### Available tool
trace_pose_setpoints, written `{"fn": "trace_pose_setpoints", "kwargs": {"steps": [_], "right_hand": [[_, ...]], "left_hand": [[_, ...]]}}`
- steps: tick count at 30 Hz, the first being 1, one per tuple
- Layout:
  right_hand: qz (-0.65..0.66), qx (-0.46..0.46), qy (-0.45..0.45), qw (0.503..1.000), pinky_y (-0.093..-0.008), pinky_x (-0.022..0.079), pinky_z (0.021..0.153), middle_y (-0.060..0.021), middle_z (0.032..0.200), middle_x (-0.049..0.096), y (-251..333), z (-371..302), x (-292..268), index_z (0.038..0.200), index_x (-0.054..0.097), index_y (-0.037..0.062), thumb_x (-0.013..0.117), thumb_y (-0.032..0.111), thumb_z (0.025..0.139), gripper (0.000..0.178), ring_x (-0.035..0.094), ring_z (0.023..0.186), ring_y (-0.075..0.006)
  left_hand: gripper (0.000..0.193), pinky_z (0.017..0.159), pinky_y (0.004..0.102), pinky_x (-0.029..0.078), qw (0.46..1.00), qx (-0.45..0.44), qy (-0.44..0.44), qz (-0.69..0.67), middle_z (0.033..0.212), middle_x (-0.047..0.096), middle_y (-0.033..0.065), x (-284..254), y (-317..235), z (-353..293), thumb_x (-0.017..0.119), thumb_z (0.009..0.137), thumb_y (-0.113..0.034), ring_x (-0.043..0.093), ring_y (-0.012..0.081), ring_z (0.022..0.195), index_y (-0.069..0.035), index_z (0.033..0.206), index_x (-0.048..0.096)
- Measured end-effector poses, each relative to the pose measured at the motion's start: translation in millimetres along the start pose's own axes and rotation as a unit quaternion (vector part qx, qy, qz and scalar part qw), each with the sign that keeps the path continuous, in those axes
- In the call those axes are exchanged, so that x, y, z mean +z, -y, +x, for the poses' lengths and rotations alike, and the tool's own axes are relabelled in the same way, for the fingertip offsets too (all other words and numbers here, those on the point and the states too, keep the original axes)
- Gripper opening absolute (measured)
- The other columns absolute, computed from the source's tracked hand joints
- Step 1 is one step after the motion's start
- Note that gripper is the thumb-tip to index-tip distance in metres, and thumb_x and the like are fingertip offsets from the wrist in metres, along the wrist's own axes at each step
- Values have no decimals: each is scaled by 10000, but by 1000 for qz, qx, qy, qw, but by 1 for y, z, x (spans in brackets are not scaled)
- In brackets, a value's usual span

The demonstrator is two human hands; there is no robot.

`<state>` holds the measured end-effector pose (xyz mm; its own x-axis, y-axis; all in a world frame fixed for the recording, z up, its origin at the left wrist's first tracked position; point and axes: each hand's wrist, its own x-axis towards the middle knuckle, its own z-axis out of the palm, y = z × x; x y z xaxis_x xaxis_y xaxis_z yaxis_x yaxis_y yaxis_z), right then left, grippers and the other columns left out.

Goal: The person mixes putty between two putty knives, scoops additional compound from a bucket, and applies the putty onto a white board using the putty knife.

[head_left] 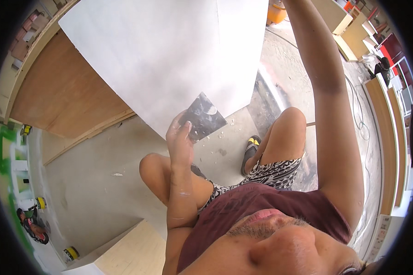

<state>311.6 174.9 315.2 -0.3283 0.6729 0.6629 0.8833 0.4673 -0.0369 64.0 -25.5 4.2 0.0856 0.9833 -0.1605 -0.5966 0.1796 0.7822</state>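
Note:
My left hand [179,138] is closed on the lower left edge of a dark, flat square plate [203,118], thumb on top. White paste is smeared across the plate, and some white marks my thumb. The plate is held in front of a large white panel [160,55], which has a thin seam toward its right side. My right arm [323,91] stretches up past the panel's right side. It leaves the picture at the top edge, so the right hand and anything in it are hidden.
A brown wooden panel with a pale frame [69,91] stands at the left. Small white flakes lie on the concrete floor [105,165] near my feet. An orange bucket [276,13] stands at the top. Cables [360,119] run along the right, beside long wooden boards [382,142]. A plywood piece [133,252] is at lower left.

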Motion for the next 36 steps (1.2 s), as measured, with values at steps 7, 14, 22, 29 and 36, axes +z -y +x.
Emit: {"fn": "trace_pose_setpoints", "kwargs": {"steps": [7, 14, 22, 29, 36], "right_hand": [[-64, -3, -5, 998, -414, 495, 973, -155, 1181, 659, -8, 9, 12, 1214, 661, 154, 437, -42, 891, 440, 637, 1069, -333], [-62, -63, -102, 991, -394, 484, 984, -163, 1185, 650, -15, -5, 40, 1241, 641, 131, 434, -91, 822, 517, 622, 1096, -336], [-125, 132, 77, 980, -415, 428, 1053, -129, 1280, 613, -2, -100, 145, 1289, 604, 124, 463, -92, 802, 551, 555, 1219, -320], [-111, -10, -107, 988, -467, 416, 1046, -26, 1327, 590, -6, -250, 255, 1318, 577, 243, 553, 22, 861, 508, 538, 1238, -284], [-64, 41, 89, 993, -489, 360, 1095, -43, 1366, 562, 17, -368, 295, 1358, 538, 251, 500, 1, 866, 553, 489, 1296, -315]], "left_hand": [[364, 825, 330, 564, 1000, 7, 20, -9, 1127, 611, 165, 7, -4, -3, 467, 923, 32, 649, 206, 979, 79, 1284, 452], [363, 843, 330, 559, 1000, -11, 8, -8, 1142, 606, 154, 5, -3, -5, 463, 933, 14, 639, 201, 995, 77, 1291, 458], [365, 890, 362, 540, 1000, -4, -13, -19, 1178, 593, 182, -8, -6, -14, 472, 942, 13, 627, 227, 1047, 86, 1297, 439], [379, 920, 336, 507, 1000, 8, 10, -13, 1207, 567, 149, -7, -6, -14, 469, 935, -3, 585, 193, 1083, 100, 1299, 445], [360, 896, 357, 532, 999, 20, 42, -23, 1175, 594, 178, -2, 0, -3, 467, 937, 30, 621, 210, 1037, 109, 1287, 434]]}}
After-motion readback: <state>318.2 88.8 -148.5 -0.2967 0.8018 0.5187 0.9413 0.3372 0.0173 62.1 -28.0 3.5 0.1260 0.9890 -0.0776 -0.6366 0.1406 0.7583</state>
